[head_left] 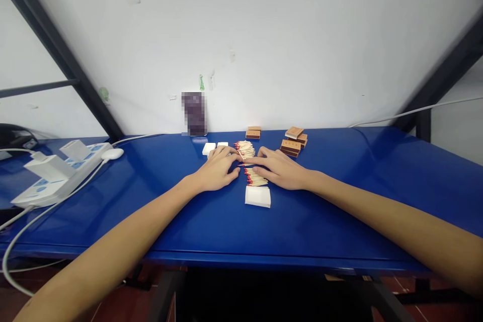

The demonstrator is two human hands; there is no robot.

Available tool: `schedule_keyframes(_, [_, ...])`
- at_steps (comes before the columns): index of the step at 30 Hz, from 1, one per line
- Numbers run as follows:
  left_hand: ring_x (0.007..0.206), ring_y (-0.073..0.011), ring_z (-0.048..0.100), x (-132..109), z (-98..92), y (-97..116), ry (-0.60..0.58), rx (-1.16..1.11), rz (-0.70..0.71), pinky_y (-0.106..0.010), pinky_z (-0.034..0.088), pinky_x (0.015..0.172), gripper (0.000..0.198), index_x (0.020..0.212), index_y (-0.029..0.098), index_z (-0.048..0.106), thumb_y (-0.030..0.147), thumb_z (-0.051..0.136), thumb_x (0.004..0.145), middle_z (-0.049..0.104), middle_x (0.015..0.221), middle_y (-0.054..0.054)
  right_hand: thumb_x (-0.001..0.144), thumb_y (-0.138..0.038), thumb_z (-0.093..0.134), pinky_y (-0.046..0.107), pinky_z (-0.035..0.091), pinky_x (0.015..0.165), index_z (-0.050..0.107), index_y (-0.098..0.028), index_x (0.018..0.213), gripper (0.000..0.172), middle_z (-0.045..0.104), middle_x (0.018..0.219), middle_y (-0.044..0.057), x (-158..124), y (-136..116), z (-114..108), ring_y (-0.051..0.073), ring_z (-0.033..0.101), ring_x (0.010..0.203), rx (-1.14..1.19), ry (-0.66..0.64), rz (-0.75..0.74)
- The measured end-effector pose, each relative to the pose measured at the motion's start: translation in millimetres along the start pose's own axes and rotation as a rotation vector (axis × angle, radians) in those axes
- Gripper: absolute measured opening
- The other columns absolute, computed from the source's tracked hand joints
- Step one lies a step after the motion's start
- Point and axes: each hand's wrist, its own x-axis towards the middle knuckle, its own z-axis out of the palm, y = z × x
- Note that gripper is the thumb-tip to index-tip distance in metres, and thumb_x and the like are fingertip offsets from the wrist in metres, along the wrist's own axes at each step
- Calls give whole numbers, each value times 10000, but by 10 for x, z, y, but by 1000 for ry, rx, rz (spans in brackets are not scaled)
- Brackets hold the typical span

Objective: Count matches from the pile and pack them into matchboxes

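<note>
My left hand (218, 170) rests palm down, thumb apart from the fingers, its fingertips at the left edge of a pile of red-tipped matches (247, 149). From the other side comes my right hand (282, 168), its index finger stretched out flat across the gap below that pile. The two index fingertips nearly meet there, beside a match or two. Under my right thumb lies a second row of matches (255, 177), heads to the left. A white box-like piece (258, 196) sits just in front of this row. Small white pieces (209, 149) lie behind my left hand, partly covered by it.
Brown matchboxes (290, 147) are stacked at the back right, and more matchboxes (253, 134) stand behind the matches. A blurred dark phone-like object (195, 113) leans on the wall. On the left, a white power strip (62, 176) with plugs and cables occupies the blue table (302, 226).
</note>
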Motion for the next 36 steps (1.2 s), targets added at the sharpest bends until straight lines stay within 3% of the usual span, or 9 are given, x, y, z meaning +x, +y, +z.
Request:
schedule_keyframes(10, [1231,-282,426,-4,-5,1,5,7,6,-510,357,1061,300,1193,203,592,314,460,948,529,1271,-99,1012,-408,336,378,419,772,525,-239,1400,463,527,987,83,-11,14,34,228,532,836,6,67,51])
schedule_keyframes(15, [1254,-288,419,-5,-6,6,9,23,6,-521,355,1067,310,1213,197,585,302,470,945,517,1294,-110,1015,-379,351,368,417,784,573,-272,1356,421,523,979,74,-9,-3,7,221,535,864,39,37,1])
schedule_keyframes(22, [1254,-297,421,-12,-15,25,10,32,-5,-542,369,1057,297,1195,191,592,293,486,937,519,1308,-117,1015,-385,337,385,432,784,552,-222,1371,447,514,997,88,1,1,37,220,534,824,19,45,55])
schedule_keyframes(36, [1272,-294,419,-7,-44,73,-19,50,2,-521,355,1080,299,1207,187,595,266,477,944,532,1334,-100,1018,-392,337,377,424,780,508,-315,1422,446,509,1025,79,-8,-16,19,215,530,828,7,-6,39])
